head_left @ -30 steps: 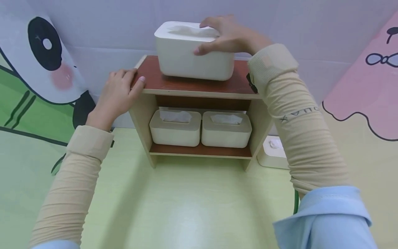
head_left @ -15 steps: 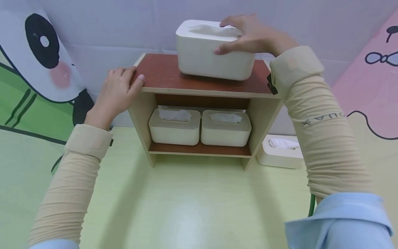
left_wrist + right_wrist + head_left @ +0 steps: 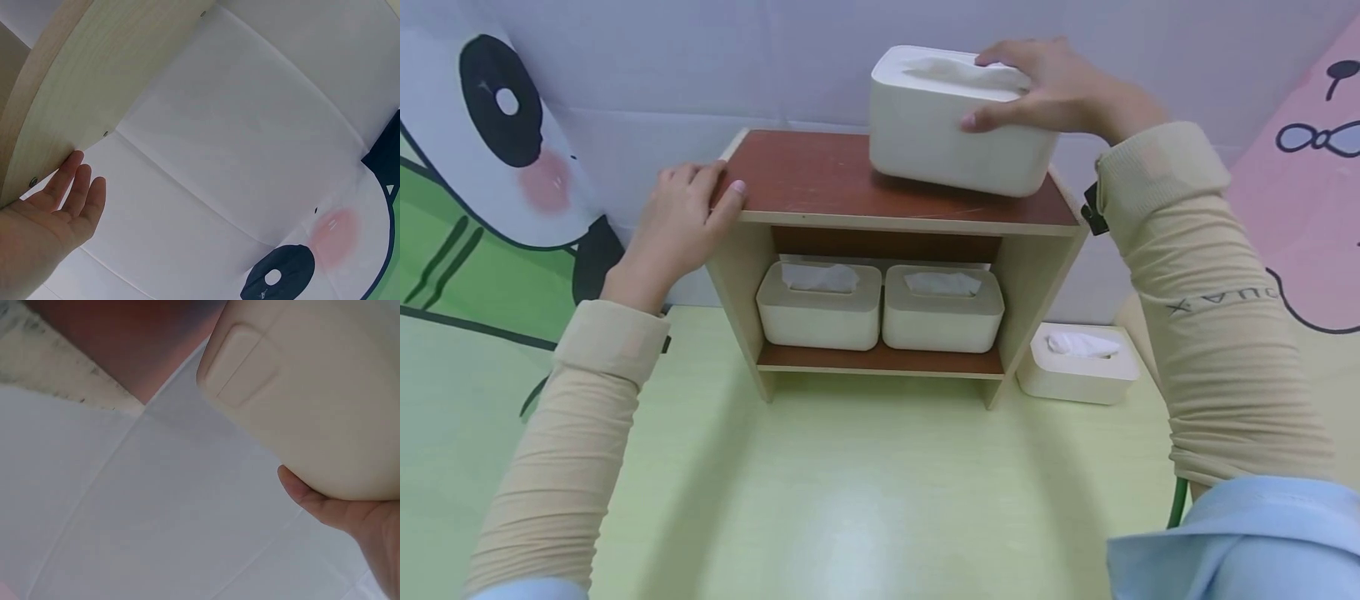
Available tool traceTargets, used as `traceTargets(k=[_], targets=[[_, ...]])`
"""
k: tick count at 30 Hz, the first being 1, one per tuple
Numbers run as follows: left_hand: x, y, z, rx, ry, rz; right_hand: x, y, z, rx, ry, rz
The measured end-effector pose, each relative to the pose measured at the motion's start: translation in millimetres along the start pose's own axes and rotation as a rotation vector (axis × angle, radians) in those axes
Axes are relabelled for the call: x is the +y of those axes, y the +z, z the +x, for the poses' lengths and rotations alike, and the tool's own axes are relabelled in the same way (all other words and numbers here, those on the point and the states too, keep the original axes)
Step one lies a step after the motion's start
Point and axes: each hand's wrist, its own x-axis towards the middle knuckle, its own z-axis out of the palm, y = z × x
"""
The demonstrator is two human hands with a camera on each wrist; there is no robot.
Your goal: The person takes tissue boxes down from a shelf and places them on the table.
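A white tissue box is in my right hand, which grips its right end from above, thumb on the near side. The box is slightly tilted over the right part of the shelf's red-brown top board. In the right wrist view, the underside of the tissue box shows, raised off the board beyond its corner. My left hand rests on the top left corner of the small shelf unit. In the left wrist view, its relaxed fingers lie by the side panel.
Two cream tissue boxes, a left one and a right one, stand side by side on the lower board. Another tissue box sits on the floor right of the shelf. A pale wall sheet with cartoon figures hangs behind.
My right hand has carried the tissue box rightward above the top board, uncovering the board's left part. The floor tissue box has come fully into sight. My left hand has stayed on the corner.
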Motion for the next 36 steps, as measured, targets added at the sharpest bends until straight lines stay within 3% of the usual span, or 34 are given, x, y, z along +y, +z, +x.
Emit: traceTargets(k=[18, 36], targets=[[-0.6, 1.1, -1.2, 0.013, 0.002, 0.001, 52.3, -13.9, -24.7, -0.005, 0.154, 0.072], [0.3, 3.1, -0.6, 0.013, 0.009, -0.004, 102.0, -21.4, -59.2, 0.034, 0.249, 0.104]])
